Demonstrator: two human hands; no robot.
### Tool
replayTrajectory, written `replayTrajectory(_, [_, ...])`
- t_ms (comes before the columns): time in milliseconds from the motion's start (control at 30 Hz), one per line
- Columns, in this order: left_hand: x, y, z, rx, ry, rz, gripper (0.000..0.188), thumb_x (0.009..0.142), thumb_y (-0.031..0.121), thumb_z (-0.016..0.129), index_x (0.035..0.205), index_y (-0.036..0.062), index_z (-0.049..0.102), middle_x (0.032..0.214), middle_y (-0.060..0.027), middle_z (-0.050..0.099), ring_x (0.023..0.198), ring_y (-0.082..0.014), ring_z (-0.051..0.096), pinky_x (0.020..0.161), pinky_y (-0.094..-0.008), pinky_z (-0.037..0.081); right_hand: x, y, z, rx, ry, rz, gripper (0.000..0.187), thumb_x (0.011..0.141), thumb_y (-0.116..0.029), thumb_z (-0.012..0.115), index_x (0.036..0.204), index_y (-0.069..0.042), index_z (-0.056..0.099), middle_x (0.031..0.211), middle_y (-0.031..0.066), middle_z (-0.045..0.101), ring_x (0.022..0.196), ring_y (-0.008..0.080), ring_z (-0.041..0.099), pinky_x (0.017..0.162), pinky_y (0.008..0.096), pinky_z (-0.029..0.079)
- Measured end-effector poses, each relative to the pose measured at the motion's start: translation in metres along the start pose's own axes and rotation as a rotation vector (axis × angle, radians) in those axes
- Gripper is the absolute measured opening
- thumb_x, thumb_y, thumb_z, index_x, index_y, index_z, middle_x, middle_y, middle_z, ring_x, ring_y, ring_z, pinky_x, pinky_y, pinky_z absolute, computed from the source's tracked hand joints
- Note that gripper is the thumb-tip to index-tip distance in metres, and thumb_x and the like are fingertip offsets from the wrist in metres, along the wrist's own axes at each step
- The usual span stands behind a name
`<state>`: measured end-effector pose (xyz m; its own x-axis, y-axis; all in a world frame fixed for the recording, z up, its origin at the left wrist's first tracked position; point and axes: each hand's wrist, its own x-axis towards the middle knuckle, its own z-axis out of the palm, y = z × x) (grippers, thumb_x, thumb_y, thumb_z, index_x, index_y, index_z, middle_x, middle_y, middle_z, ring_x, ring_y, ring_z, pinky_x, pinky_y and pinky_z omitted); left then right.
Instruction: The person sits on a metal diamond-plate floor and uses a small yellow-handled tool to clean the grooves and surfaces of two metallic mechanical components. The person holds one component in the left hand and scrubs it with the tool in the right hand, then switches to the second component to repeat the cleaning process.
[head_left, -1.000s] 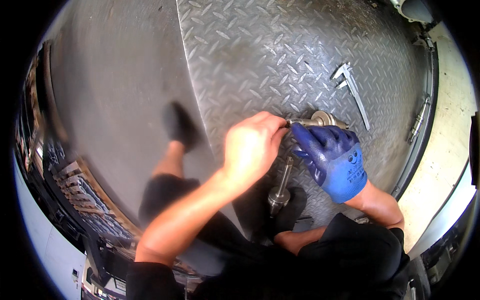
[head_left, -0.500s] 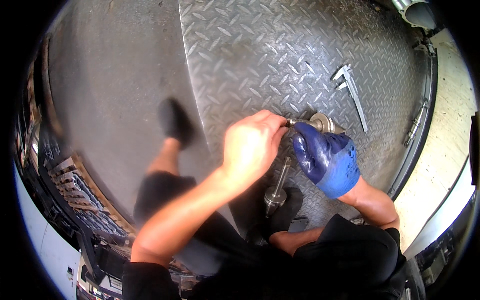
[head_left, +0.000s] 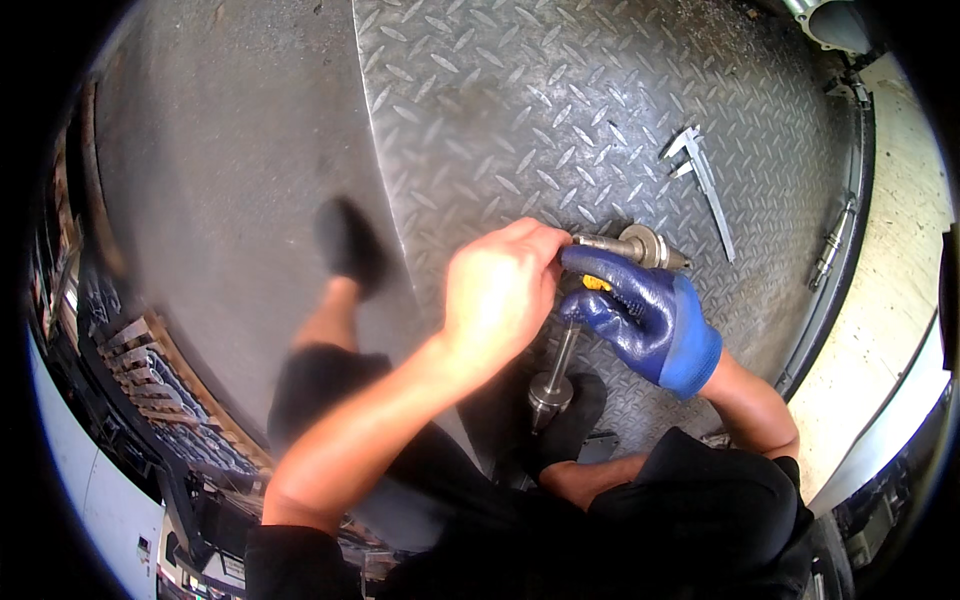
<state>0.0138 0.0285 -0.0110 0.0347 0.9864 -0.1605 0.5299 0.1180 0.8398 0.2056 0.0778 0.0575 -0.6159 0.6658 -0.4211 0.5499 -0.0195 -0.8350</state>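
My bare left hand (head_left: 500, 280) is closed, its fingertips pinched together at the slim end of a metal tool holder (head_left: 638, 246); what lies inside the pinch is hidden. That holder, with a round flange and a tapered shank, lies on the diamond-pattern metal plate (head_left: 520, 110). Close against the left fingertips, my right hand (head_left: 645, 315) wears a blue coated glove. Its fingers are curled around a small thing with a yellow part (head_left: 597, 283), whose kind I cannot make out. Just below my hands is a second tool holder (head_left: 551, 390) with a long thin nose.
A caliper (head_left: 706, 190) lies on the plate right of the first holder. Another slim metal part (head_left: 832, 250) rests near the right edge. At the top right sits a grey metal housing (head_left: 838, 22). A tray-like rack (head_left: 180, 400) stands at lower left, and my foot (head_left: 350, 245) is left of the plate.
My right hand has shifted slightly left and down off the first holder, its fingers loosening so the yellow part shows. My left hand has barely moved.
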Motion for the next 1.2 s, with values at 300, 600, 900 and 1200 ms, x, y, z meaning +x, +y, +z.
replayTrajectory(300, [0.003,0.003,0.000,-0.003,0.020,-0.002,0.016,0.083,0.002,0.078,0.099,0.0050,0.078,0.093,-0.0126,0.075,0.086,-0.0365,0.074,0.076,-0.0425,0.060,0.007,0.007,-0.012,-0.539,0.034,-0.267,0.043,0.091,-0.012,0.077,0.133,-0.005,0.069,0.111,0.0164,0.076,0.094,0.0360,0.075,0.078,0.0453,0.058])
replayTrajectory(600, [0.007,0.003,-0.005,0.037,-0.060,-0.041,0.030,0.083,0.002,0.079,0.113,0.0058,0.076,0.099,-0.0149,0.075,0.091,-0.0359,0.075,0.080,-0.0428,0.060,-0.002,0.009,-0.006,-0.701,0.085,-0.313,0.043,0.092,-0.021,0.074,0.132,-0.006,0.069,0.121,0.0129,0.072,0.097,0.0330,0.071,0.080,0.0475,0.054])
replayTrajectory(900, [0.017,-0.001,0.011,-0.418,-0.236,-0.339,0.036,0.091,-0.003,0.075,0.126,0.0021,0.074,0.111,-0.0167,0.080,0.103,-0.0225,0.079,0.090,-0.0349,0.061,-0.004,0.013,-0.007,-0.597,0.105,-0.258,0.047,0.090,-0.016,0.076,0.135,-0.007,0.068,0.125,0.0142,0.072,0.103,0.0354,0.072,0.085,0.0484,0.056])
replayTrajectory(1200, [0.018,-0.006,0.025,-0.329,-0.074,-0.137,0.030,0.090,0.003,0.080,0.120,0.0024,0.077,0.105,-0.0156,0.081,0.096,-0.0209,0.079,0.084,-0.0335,0.061,-0.008,0.021,-0.012,-0.412,0.245,-0.291,0.044,0.090,-0.007,0.075,0.133,-0.007,0.071,0.115,0.0162,0.075,0.092,0.0377,0.073,0.078,0.0474,0.058])
